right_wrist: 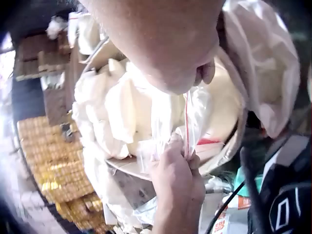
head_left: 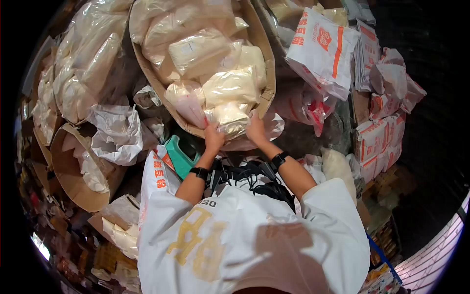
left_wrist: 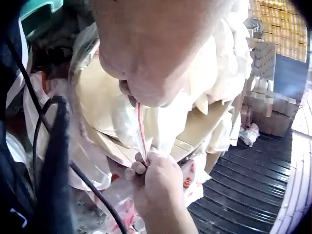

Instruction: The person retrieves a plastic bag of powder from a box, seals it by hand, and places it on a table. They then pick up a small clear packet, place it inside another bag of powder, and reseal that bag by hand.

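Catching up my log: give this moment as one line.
left hand: pinches red-lined zip bag; right hand: pinches same bag; place: near rim of cardboard drum

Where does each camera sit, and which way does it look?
Head: on the head, facing forward and down at a drum of filled bags; left hand, right hand, forearms and shirt show.
Left wrist: worn there, facing that hand's work; left hand looms above, right hand below.
Right wrist: likewise; right hand above, left below.
Both wrist views share the clear bag with its red strip.
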{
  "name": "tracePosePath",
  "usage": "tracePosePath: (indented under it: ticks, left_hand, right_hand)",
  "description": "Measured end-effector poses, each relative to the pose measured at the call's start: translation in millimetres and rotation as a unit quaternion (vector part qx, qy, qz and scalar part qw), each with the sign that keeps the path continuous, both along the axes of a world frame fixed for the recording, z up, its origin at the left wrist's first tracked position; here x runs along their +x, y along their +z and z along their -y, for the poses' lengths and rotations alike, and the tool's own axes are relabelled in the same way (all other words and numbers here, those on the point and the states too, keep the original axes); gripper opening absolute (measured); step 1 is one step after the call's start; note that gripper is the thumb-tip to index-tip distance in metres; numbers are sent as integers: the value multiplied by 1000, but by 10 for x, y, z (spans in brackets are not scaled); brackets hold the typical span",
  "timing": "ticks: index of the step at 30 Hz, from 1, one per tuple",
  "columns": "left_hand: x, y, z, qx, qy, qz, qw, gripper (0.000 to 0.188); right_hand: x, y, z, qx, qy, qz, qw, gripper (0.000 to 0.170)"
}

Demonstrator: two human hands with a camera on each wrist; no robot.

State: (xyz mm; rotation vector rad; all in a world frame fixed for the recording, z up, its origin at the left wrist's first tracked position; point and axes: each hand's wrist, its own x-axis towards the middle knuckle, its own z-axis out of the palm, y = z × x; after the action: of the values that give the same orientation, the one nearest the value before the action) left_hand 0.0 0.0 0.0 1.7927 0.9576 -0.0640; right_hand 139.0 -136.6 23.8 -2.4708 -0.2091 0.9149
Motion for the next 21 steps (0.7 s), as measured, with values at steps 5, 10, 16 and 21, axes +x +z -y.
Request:
tracePosePath:
  ticks: [5, 10, 16, 21]
  left_hand:
    - [-145, 161, 64, 68, -50, -51, 995, 20]
    - [-132, -55, -44, -11, 61, -134, 989, 24]
    - [-174, -164, 47, -40, 71, -122, 989, 28]
    - [-129, 35, -56, 41, -54, -123, 990, 24]
  right_hand:
    - [40, 28, -43, 3, 78, 38, 996, 22]
    - [162, 78, -245, 59, 150, -53, 985, 24]
    - [-63, 277, -311, -64, 201, -6, 978, 21]
    - [-53, 57, -335, -138, 121, 9, 983, 18]
